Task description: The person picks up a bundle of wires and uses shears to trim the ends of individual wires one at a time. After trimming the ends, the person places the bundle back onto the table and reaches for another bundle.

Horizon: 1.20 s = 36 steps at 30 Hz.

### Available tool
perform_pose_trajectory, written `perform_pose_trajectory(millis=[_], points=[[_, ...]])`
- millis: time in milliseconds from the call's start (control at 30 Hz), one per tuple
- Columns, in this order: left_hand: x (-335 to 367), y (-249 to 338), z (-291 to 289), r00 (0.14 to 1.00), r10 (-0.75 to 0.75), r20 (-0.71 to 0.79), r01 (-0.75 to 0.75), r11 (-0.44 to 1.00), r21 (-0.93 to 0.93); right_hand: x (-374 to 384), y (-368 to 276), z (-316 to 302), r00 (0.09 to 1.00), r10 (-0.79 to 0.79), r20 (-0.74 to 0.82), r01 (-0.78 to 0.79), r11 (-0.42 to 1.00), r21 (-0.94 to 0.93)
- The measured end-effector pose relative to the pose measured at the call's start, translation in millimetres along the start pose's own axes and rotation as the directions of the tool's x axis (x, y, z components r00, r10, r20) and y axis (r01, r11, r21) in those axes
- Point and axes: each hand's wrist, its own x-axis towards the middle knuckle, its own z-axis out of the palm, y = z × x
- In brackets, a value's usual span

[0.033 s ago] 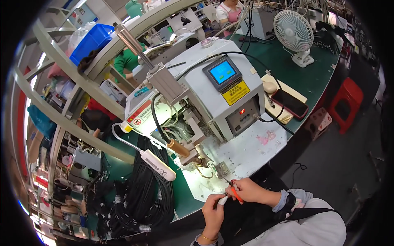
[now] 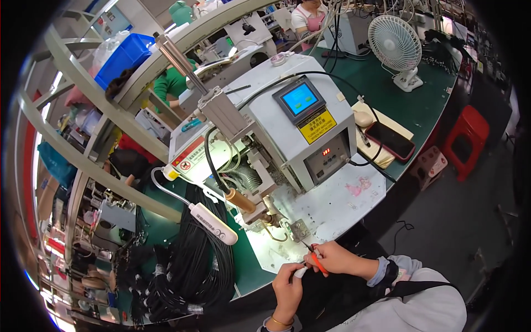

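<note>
Low in the middle, in front of the machine, both my hands work close together. My right hand (image 2: 332, 258) is closed around orange-handled scissors (image 2: 319, 263), whose thin dark tip points up and left toward a small metal block (image 2: 299, 229). Beside it my left hand (image 2: 287, 286) is pinched shut, its fingertips almost meeting the scissors. A small white piece (image 2: 300, 271) shows at its thumb and finger; whether it is held or covers a fingertip, I cannot tell. Behind stands a white bench machine (image 2: 301, 72) with a lit blue screen (image 2: 300, 98) and a brass-coloured cylinder (image 2: 240, 200) above the block.
A bundle of black cables (image 2: 191, 271) lies left on the green table (image 2: 251, 275). A white lamp (image 2: 213, 223) hangs over it. Right of the machine are a phone (image 2: 390, 141) and a fan (image 2: 395, 44). A red stool (image 2: 468, 141) stands on the floor; people sit farther back.
</note>
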Motion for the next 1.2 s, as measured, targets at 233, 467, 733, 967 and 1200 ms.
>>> perform_pose_trajectory(millis=[233,467,733,967,1200], points=[[-6,4,1,0.991,-0.112,0.075,0.126,0.963,-0.24,-2,14,-1,0.965,0.01,0.263,-0.055,0.985,0.163],[0,11,-14,0.82,-0.441,0.364,0.559,0.487,-0.671,-5,-1,-8,0.608,-0.73,0.313,0.66,0.244,-0.711],[0,15,-19,0.803,-0.459,0.38,0.586,0.49,-0.646,-8,-12,-13,0.447,-0.814,0.37,0.648,0.01,-0.761],[0,15,-19,0.777,-0.487,0.399,0.621,0.492,-0.61,-9,-8,-15,0.393,-0.833,0.389,0.637,-0.059,-0.769],[-5,19,-16,0.789,-0.48,0.383,0.613,0.567,-0.55,-16,-3,-9,0.36,-0.857,0.368,0.617,-0.077,-0.783]])
